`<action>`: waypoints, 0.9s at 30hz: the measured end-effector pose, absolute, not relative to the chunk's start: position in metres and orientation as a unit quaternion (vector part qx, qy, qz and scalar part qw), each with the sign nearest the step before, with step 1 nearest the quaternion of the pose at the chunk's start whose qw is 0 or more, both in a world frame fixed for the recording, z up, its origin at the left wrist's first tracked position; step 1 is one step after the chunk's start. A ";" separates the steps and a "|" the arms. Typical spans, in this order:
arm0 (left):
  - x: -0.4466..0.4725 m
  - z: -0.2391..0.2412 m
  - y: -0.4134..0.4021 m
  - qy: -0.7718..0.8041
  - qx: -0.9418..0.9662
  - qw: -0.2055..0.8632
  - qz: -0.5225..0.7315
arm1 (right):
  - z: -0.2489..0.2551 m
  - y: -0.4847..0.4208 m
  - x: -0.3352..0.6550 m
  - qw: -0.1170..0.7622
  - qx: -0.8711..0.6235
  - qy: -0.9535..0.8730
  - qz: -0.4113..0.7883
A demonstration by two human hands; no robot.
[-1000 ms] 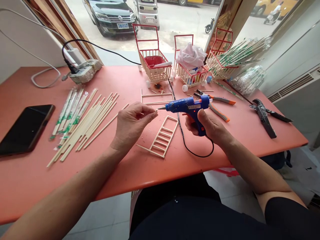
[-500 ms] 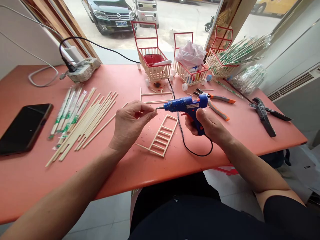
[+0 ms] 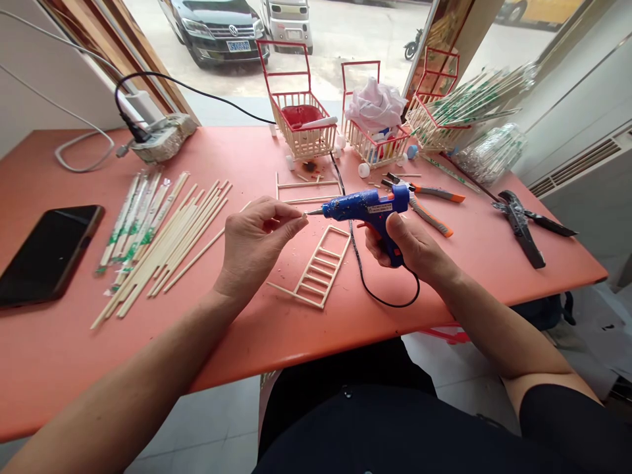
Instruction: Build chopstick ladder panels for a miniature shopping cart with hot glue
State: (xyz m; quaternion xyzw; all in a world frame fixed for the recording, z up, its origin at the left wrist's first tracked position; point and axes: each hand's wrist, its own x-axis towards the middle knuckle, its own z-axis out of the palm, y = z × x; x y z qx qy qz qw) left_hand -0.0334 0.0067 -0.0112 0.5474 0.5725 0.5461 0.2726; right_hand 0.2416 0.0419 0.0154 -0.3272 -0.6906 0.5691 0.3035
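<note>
- Left hand is up over the table, thumb and forefinger pinched tight on a tiny stick piece, too small to read in detail.
- Right hand is wrapped round the grip of the blue glue gun. The nozzle points left and meets the pinched fingertips, above mid-table.
- The gun's black cord loops on the table under the right hand and runs back between the carts.
- Just below the nozzle, a ladder frame of sticks lies flat and slanted. An open frame lies behind it.
- The table top is salmon-pink, speckled with crumbs around the work.
- Left side: a fan of chopsticks, some in green-printed wrappers, then a dark phone near the edge.
- Back left, a power strip with a plug and a white cable.
- Back row, three stick carts with red handles: one holds something red, one white cloth, one wrapped chopsticks.
- Right of the gun, orange-handled pliers. Further right, black cutters.
- Behind the table, a big window looks onto a street, with a dark car parked outside.
- On the right wall, a vented unit. Grey tile floor under the table.
</note>
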 end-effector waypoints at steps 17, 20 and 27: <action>-0.032 -0.011 0.006 0.553 0.581 0.251 0.543 | 0.020 0.039 0.240 0.310 -0.324 -0.691 0.567; -0.032 -0.011 0.006 0.551 0.580 0.249 0.545 | 0.019 0.039 0.240 0.314 -0.322 -0.689 0.568; -0.031 -0.010 0.005 0.537 0.590 0.252 0.548 | 0.019 0.039 0.240 0.317 -0.326 -0.691 0.561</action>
